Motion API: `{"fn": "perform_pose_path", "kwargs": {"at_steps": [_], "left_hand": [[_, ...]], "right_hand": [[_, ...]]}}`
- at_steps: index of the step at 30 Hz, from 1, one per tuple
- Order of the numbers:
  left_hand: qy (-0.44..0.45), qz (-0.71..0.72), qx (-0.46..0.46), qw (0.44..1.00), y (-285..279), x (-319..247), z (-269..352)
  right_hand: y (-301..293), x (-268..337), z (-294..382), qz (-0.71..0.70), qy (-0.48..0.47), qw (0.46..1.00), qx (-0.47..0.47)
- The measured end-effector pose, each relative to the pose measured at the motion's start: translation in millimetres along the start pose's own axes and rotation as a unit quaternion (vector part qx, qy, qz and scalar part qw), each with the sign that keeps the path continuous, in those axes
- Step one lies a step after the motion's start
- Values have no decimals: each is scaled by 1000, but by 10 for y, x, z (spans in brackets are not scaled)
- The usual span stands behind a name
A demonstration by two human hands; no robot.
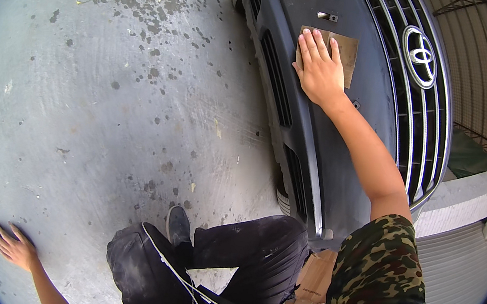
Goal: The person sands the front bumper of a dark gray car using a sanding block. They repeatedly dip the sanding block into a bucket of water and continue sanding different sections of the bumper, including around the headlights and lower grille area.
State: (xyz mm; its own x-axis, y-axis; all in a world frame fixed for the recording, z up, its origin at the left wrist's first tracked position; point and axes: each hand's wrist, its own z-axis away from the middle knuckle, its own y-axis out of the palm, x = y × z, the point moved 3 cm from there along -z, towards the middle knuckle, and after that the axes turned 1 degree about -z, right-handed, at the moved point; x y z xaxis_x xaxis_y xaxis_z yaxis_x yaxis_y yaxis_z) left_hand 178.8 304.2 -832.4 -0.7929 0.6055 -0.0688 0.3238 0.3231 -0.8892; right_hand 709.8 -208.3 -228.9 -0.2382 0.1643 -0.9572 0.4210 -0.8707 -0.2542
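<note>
My right hand (321, 67) lies flat on a creased brown sheet (347, 68), apparently the back of sandpaper. It presses the sheet against the dark grey front bumper (334, 151) of a Toyota vehicle. The bumper's surface looks dull and dusty. Just beyond the sheet is a small bracket in a bumper slot (327, 17), and a second bracket (356, 105) shows beside my wrist. Far to the left, my left hand (14, 246) is low over the concrete floor (84, 153), fingers apart and holding nothing. Whether its palm touches the floor is hard to tell.
The chrome-barred grille (418, 106) with its round emblem (419, 57) rises right of the bumper. Dark spots mark the floor. A white cable (187, 283) crosses my lap. Flattened cardboard (315, 278) lies by my right side. A ribbed shutter (450, 274) stands farther right.
</note>
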Motion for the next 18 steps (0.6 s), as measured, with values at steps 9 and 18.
{"fn": "perform_pose_path", "kwargs": {"at_steps": [9,18], "left_hand": [[4,-21,13,1000,-120,-57,-57],[25,-9,40,999,-214,-92,-166]], "right_hand": [[-253,-378,-1747,74,-1,996,-45],[-196,-359,-1506,15,-116,993,-5]]}}
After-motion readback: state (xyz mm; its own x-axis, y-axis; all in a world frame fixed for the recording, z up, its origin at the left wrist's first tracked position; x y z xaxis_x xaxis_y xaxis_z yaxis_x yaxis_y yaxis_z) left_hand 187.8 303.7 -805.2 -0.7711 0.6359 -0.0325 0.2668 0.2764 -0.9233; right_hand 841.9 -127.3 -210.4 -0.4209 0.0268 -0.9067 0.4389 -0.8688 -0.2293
